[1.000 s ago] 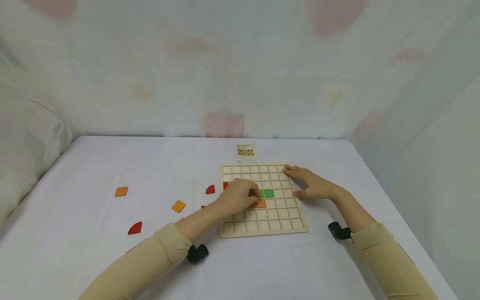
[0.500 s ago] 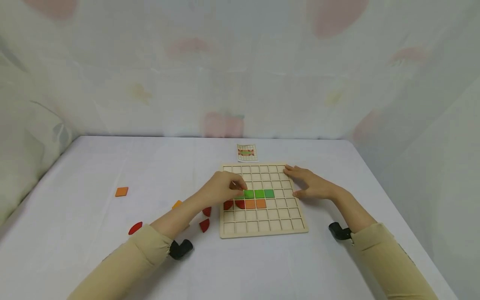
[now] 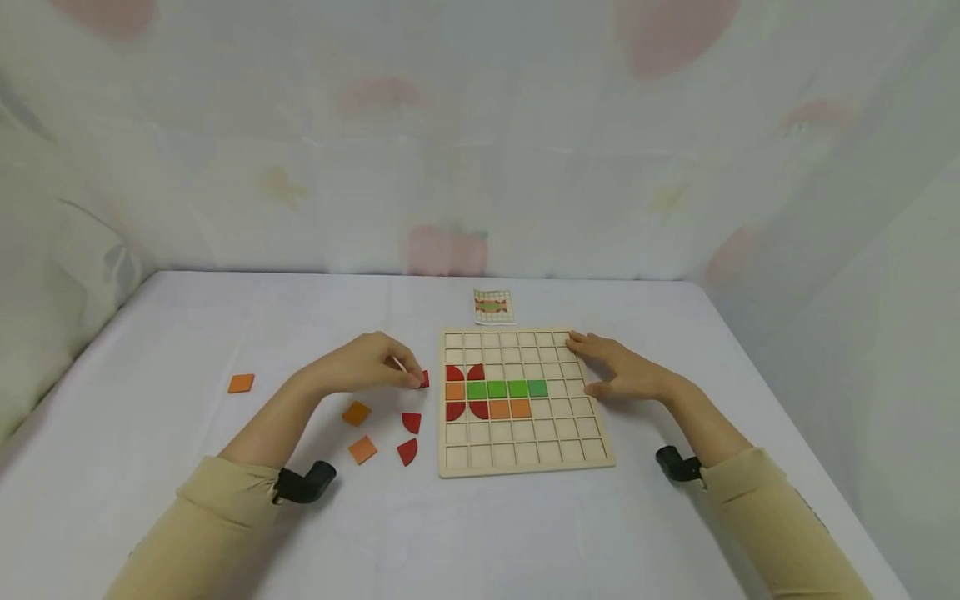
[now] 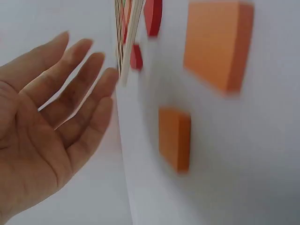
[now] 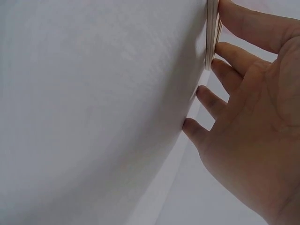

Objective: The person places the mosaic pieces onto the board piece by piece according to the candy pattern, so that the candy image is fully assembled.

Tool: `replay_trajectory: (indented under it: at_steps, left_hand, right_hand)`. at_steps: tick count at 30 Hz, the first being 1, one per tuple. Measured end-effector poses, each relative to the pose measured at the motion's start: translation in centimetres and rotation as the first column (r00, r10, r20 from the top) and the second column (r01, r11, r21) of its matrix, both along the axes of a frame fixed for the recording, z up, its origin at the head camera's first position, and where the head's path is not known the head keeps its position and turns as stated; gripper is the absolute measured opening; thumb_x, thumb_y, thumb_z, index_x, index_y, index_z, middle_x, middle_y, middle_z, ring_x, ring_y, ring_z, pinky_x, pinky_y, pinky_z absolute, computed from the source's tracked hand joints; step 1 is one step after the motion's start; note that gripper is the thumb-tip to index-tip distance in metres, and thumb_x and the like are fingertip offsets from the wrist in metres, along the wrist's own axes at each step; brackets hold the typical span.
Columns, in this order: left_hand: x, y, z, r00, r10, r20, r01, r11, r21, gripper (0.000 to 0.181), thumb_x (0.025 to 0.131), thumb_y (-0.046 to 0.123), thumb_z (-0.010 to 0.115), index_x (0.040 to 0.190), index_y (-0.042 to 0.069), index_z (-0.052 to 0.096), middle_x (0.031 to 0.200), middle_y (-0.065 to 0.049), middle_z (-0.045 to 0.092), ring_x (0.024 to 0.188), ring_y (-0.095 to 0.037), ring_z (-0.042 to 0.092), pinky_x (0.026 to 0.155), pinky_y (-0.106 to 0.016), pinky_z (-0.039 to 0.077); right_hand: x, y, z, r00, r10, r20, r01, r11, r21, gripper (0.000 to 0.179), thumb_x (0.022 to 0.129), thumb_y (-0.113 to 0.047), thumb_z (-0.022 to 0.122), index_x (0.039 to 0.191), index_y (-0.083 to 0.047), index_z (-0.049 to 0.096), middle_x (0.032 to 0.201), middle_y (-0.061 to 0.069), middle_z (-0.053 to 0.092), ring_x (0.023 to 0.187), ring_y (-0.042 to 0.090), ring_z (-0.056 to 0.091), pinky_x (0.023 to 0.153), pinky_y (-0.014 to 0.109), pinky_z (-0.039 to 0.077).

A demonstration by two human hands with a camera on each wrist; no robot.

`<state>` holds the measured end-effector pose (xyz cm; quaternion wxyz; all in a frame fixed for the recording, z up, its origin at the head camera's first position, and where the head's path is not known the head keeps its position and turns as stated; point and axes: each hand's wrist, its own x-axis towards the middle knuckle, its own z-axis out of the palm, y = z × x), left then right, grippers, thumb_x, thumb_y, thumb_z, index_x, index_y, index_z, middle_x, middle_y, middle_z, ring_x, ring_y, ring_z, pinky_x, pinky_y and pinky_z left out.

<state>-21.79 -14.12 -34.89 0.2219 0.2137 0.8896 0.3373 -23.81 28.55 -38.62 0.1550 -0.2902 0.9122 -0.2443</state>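
Observation:
My left hand [image 3: 371, 364] is left of the wooden grid board [image 3: 551, 448], its thumb and fingertips bunched at a red quarter-circle tile [image 3: 425, 378] on the table. In the left wrist view the fingers [image 4: 77, 93] are spread and only slightly bent, with no tile seen between them. My right hand [image 3: 622, 365] rests against the board's right edge; in the right wrist view its fingers [image 5: 229, 77] are extended. On the board lie red quarter-circle tiles [image 3: 455, 410], orange squares [image 3: 498, 409] and a row of green squares [image 3: 497, 389].
Two orange squares [image 3: 363, 450] and two red quarter-circles [image 3: 407, 452] lie between the left arm and the board. Another orange square [image 3: 241, 383] lies farther left. Behind the board is a small pattern card [image 3: 493, 307]. A fabric wall [image 3: 525, 192] rises behind the table.
My left hand has moved left, off the board and over to the red quarter-circle beside it, uncovering the tiles on the board's left side. The right hand keeps its place.

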Motion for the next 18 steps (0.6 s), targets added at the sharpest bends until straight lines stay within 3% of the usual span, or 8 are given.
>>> replay_trajectory:
  at_steps: [4,9,13,18]
  left_hand:
    - [-0.4,-2.9,0.0,0.996,-0.03,0.08,0.036,0.996,-0.079,0.018,0.086,0.025,0.074,0.103,0.019,0.077,0.109,0.002,0.074,0.101,-0.014,0.066,0.089,-0.034,0.051]
    - [-0.6,-5.5,-0.7,0.98,-0.06,0.191,0.073,0.995,-0.061,0.029,0.079,0.013,0.079,0.108,0.012,0.074,0.107,-0.005,0.069,0.098,-0.017,0.057,0.083,-0.025,0.047]
    - [-0.7,-6.5,-1.3,0.968,-0.078,0.238,0.08,0.997,0.002,0.032,0.077,0.007,0.08,0.108,0.009,0.072,0.102,-0.009,0.064,0.096,-0.02,0.051,0.077,-0.023,0.045]
    - [-0.4,-6.6,-1.3,0.964,-0.094,0.248,0.092,0.996,0.018,0.032,0.075,0.005,0.08,0.105,0.01,0.072,0.105,-0.01,0.059,0.098,-0.021,0.048,0.076,-0.022,0.045]
  right_hand:
    - [0.0,0.0,0.0,1.0,-0.007,0.002,0.007,1.0,0.0,0.08,0.088,-0.03,0.065,0.153,-0.001,0.029,0.164,0.019,0.02,0.151,0.049,0.011,0.118,0.069,0.01]
    - [0.0,0.1,0.1,1.0,-0.011,0.009,0.011,1.0,-0.001,0.08,0.087,-0.03,0.066,0.153,-0.001,0.03,0.164,0.019,0.019,0.151,0.049,0.011,0.118,0.069,0.009]
    - [0.0,0.1,0.2,1.0,-0.007,0.01,0.007,1.0,-0.004,0.081,0.087,-0.03,0.066,0.153,-0.001,0.03,0.164,0.02,0.018,0.151,0.05,0.01,0.118,0.07,0.009]
    - [0.1,0.0,0.1,1.0,-0.006,0.014,0.006,1.0,-0.021,0.08,0.088,-0.029,0.066,0.153,-0.001,0.029,0.164,0.02,0.018,0.151,0.05,0.01,0.118,0.07,0.008]
